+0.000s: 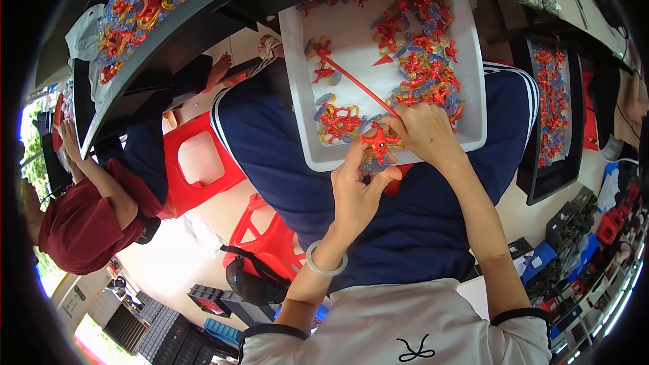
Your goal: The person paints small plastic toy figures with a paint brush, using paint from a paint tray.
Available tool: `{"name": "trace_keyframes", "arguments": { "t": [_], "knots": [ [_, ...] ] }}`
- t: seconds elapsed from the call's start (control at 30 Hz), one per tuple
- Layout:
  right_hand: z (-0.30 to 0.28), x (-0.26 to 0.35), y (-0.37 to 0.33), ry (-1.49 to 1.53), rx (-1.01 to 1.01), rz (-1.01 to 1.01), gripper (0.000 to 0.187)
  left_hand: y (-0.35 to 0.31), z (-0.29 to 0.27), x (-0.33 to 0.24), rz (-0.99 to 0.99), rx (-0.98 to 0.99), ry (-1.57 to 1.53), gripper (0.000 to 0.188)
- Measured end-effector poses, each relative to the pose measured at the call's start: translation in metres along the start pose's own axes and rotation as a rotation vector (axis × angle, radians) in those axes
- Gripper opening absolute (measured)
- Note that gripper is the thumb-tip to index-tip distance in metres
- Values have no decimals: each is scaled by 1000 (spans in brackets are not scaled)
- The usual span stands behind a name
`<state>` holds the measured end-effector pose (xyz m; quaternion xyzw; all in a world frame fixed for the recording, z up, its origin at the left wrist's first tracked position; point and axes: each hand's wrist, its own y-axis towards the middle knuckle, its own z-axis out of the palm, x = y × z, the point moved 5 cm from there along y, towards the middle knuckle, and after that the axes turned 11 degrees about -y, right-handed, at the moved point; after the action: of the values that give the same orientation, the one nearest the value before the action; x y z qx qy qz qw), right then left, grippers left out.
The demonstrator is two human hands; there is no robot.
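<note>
My left hand (358, 189) pinches a small red toy figure (378, 140) with translucent blue and yellow parts, over the near edge of a white plastic tray (294, 74) on my lap. My right hand (429, 132) is closed round a slim red stick (358, 85), perhaps a brush handle. The stick slants up and left over the tray, and its lower end is hidden by my fingers, close against the figure. More figures of the same kind (427, 71) crowd the tray's right side, with a smaller cluster (340, 122) at its near left.
A dark-edged table at the upper left bears a heap of similar figures (145, 0). At the right stands a black crate (551, 108) filled with them. Red stools (203, 155) stand on the left, where a person in a dark red shirt (101, 220) sits.
</note>
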<state>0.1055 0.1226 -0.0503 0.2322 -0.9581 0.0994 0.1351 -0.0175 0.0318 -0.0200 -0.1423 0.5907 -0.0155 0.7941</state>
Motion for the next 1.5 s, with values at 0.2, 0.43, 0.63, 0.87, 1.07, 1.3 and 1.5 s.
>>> {"name": "trace_keyframes", "arguments": {
  "t": [0.2,0.43,0.63,0.87,1.07,1.3,1.5],
  "knots": [
    [7,-2,0,-1,9,12,36,0,-8,3,-25,-38,170,47],
    [1,-11,21,43,-249,-73,12,2,-16,7,-64,-37,184,50],
    [20,-30,73,-170,-390,-148,16,6,-28,12,-149,1,-89,51],
    [50,-34,102,-267,-285,-183,13,9,-31,6,-156,91,-234,48],
    [42,-28,101,-319,-302,-248,17,9,-26,3,-71,110,-233,44],
    [-29,-6,20,983,-335,236,10,4,-23,-3,40,37,126,45],
    [-68,26,-47,826,-287,39,15,-6,1,-29,136,96,409,48]
  ]
}}
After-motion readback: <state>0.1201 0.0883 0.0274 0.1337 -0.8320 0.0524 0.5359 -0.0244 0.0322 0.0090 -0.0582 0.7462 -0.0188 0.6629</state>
